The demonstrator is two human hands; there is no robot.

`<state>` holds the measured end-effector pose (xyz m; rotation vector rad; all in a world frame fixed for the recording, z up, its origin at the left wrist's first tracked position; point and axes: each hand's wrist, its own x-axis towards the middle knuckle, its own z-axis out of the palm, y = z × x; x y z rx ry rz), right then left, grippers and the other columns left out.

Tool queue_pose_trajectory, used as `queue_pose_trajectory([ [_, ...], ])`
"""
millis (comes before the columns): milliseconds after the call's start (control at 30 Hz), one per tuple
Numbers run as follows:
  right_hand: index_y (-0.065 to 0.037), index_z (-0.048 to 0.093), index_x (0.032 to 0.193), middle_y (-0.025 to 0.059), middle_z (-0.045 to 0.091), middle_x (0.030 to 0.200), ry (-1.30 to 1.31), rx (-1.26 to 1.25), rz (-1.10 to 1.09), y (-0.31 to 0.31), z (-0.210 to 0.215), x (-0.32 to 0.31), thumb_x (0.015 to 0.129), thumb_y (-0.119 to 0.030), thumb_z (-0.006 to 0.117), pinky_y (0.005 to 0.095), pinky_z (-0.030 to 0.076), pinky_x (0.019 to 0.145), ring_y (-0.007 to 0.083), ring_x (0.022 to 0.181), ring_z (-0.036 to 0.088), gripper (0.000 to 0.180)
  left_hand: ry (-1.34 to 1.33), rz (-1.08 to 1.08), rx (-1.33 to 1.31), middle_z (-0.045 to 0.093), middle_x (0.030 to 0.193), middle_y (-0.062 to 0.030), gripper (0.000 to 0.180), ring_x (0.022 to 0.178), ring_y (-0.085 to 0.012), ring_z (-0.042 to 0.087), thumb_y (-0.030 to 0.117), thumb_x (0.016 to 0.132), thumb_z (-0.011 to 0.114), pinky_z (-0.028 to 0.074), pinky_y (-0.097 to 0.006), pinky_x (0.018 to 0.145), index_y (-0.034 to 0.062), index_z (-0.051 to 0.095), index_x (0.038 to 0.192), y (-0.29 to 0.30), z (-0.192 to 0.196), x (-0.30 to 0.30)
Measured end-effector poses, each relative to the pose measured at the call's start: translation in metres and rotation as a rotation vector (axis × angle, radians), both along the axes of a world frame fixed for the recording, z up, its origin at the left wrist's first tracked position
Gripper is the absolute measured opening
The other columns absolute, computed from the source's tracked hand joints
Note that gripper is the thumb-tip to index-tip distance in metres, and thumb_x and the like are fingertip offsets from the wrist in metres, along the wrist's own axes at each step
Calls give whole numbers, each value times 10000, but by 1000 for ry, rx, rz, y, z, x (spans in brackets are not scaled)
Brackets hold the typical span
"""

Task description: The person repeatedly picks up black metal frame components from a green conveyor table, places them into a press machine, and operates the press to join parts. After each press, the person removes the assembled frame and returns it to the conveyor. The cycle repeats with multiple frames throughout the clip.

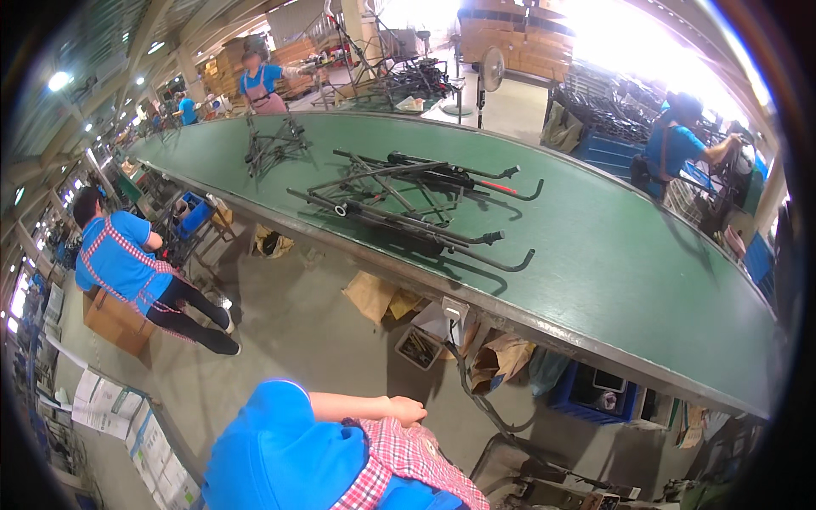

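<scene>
My left hand (408, 410) is in front of my checked apron (416, 455), with the forearm crossing from the left. Its fingers look curled in; whatever they hold, if anything, I cannot make out. My right hand is out of view. Beyond my left hand, on the green conveyor belt (612, 272), lies a folded black tubular metal frame (416, 191). It has curved handle ends at its right and a red strip on one tube. The frame is apart from my hand.
Another black frame (276, 144) is farther up the belt, near a co-worker (262, 85). A second person (127, 255) works at the left. Below the belt's metal edge are a blue crate (591, 412), a parts tray (418, 347) and a hanging cable (463, 374).
</scene>
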<state>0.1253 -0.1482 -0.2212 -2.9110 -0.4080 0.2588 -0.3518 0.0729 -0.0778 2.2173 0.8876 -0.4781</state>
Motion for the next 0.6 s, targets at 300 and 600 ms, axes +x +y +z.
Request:
queue_pose_trajectory([
  [300,43,635,992,241,637,950,11,35,-7,21,1,-20,841,-220,521,421,481,750,387,878,600,324,-7,28,-59,561,1086,-180,400,1015,-363,557,347,873,534,466,-452,838,48,530,1139,-4,-11,1],
  [600,36,632,1008,236,636,970,-8,42,27,35,5,-31,850,-259,518,421,478,765,386,897,598,354,-96,-37,-31,585,1029,-195,381,988,-364,567,323,866,539,465,-454,827,17,549,1093,-5,-33,10],
])
